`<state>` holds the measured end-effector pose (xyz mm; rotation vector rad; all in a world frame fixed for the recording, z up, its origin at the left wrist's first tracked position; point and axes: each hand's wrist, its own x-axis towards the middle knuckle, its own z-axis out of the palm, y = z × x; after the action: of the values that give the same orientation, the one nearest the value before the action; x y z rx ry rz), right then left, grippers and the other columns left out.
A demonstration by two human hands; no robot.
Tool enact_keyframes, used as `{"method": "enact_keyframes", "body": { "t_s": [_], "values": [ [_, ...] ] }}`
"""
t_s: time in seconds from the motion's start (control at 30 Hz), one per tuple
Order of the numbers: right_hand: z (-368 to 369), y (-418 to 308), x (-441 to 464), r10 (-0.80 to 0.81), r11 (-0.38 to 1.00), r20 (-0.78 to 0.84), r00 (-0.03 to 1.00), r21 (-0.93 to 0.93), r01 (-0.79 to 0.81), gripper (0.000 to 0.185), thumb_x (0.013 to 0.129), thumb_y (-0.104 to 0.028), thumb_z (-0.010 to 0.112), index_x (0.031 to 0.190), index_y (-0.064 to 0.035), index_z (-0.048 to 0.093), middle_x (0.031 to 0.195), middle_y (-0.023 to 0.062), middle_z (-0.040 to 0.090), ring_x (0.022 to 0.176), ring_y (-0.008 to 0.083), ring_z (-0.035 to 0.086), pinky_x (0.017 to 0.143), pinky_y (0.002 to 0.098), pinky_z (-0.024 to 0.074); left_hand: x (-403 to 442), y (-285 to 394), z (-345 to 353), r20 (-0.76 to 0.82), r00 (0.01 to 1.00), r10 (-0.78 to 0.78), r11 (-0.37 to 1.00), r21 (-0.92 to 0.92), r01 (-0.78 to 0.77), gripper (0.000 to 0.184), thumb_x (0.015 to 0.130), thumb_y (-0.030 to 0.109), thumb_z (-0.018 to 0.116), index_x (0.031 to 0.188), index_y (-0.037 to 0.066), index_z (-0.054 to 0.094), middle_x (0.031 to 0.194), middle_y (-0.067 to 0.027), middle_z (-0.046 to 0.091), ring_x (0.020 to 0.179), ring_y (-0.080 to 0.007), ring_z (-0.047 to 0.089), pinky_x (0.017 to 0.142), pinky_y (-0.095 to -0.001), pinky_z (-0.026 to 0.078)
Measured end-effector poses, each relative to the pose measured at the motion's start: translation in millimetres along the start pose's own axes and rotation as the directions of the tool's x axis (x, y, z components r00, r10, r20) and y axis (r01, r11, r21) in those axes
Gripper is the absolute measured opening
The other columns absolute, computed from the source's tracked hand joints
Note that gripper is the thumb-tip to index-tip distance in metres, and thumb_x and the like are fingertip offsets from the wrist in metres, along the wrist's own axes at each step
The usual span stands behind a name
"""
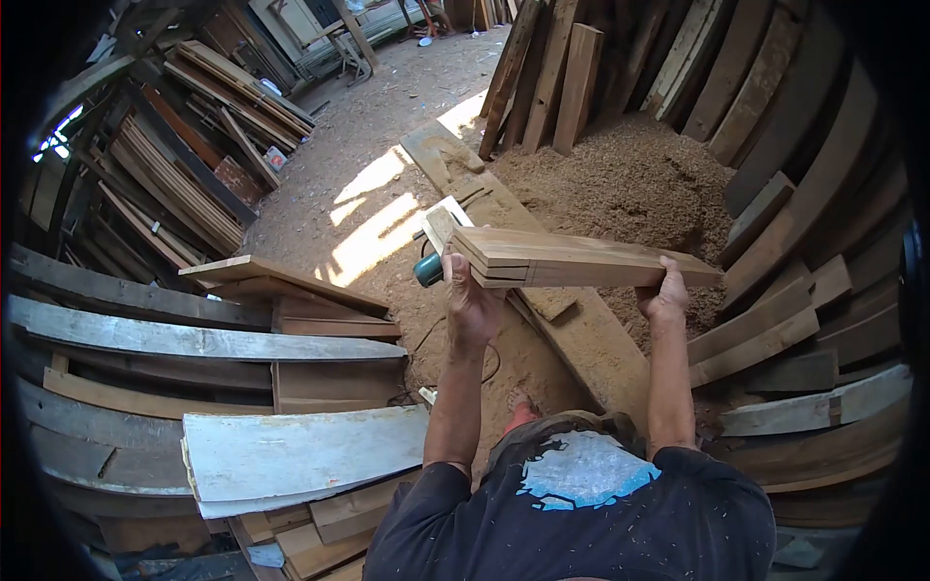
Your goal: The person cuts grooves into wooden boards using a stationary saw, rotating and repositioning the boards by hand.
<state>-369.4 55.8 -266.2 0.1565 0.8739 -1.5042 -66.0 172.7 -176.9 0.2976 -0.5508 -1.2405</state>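
Note:
Both my hands hold up a long stack of light brown wooden pieces (581, 259), with dark slots in its left end. My left hand (472, 305) grips that slotted end, thumb up against its front. Near the other end my right hand (665, 293) holds the wood from below with the thumb on its face. Just behind my left hand is a tool with a dark green cylindrical part (427, 270). A pale block (444, 223) shows behind the stack's left end. Beneath the wood lies a dusty plank (605, 353).
Wood shavings (620, 184) are heaped behind the stack. Boards (578, 87) lean upright at the back right. More planks line both sides, among them a white-painted board (300, 455) at the lower left. A bare foot (521, 402) is on the ground below.

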Motion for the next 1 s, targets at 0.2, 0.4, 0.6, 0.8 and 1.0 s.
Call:
{"method": "enact_keyframes", "body": {
  "t_s": [0.2,0.4,0.6,0.8,1.0],
  "values": [
    [-35.2,-12.1,1.9,0.028,0.996,-0.091,0.995,0.091,-0.02,0.041,0.09,-0.014,0.069,0.128,-0.0086,0.054,0.122,0.0113,0.063,0.113,0.0323,0.065,0.101,0.0543,0.055,12.7,-29.3,4.8,0.064,0.995,-0.08,0.996,0.037,0.077,0.068,0.104,0.033,0.06,0.155,0.015,0.02,0.145,-0.0125,0.05,0.125,-0.0255,0.061,0.096,-0.0413,0.06],
    [-61.3,-23.6,1.9,-0.023,0.989,-0.175,0.984,0.142,0.048,0.038,0.091,-0.016,0.066,0.126,-0.0077,0.052,0.123,0.0128,0.062,0.116,0.034,0.063,0.1,0.0553,0.0557,31.5,-52.2,19.3,0.122,0.972,-0.202,0.979,0.066,0.195,0.061,0.105,0.031,0.057,0.153,0.012,0.024,0.143,-0.0123,0.051,0.127,-0.026,0.058,0.103,-0.0438,0.056],
    [-97.6,-28.8,13.4,-0.03,0.985,-0.134,0.99,0.167,0.052,0.038,0.093,-0.018,0.063,0.127,-0.007,0.05,0.125,0.0135,0.06,0.116,0.034,0.063,0.098,0.0545,0.0575,40.4,-67.3,31.3,0.247,0.931,-0.27,0.962,0.109,0.25,0.077,0.1,0.027,0.065,0.157,0.012,0.014,0.147,-0.0126,0.044,0.131,-0.0267,0.054,0.105,-0.0472,0.053],
    [-103.3,-35.0,6.5,-0.014,0.978,-0.209,0.978,0.202,0.057,0.035,0.095,-0.019,0.063,0.126,-0.0072,0.05,0.125,0.0126,0.061,0.116,0.0337,0.064,0.099,0.0557,0.0562,40.9,-86.8,34.0,0.227,0.932,-0.282,0.951,0.191,0.241,0.089,0.096,0.03,0.073,0.158,0.012,0.011,0.152,-0.0131,0.042,0.132,-0.0295,0.053,0.103,-0.0511,0.054],
    [-100.2,-34.6,11.4,-0.027,0.969,-0.29,0.957,0.227,0.096,0.033,0.094,-0.02,0.067,0.122,-0.0119,0.051,0.119,0.0098,0.061,0.111,0.0317,0.064,0.096,0.0548,0.056,48.4,-93.4,14.7,0.235,0.928,-0.291,0.951,0.174,0.254,0.083,0.1,0.03,0.067,0.158,0.012,0.012,0.152,-0.0138,0.043,0.133,-0.0305,0.054,0.102,-0.0513,0.055]
  ]
}}
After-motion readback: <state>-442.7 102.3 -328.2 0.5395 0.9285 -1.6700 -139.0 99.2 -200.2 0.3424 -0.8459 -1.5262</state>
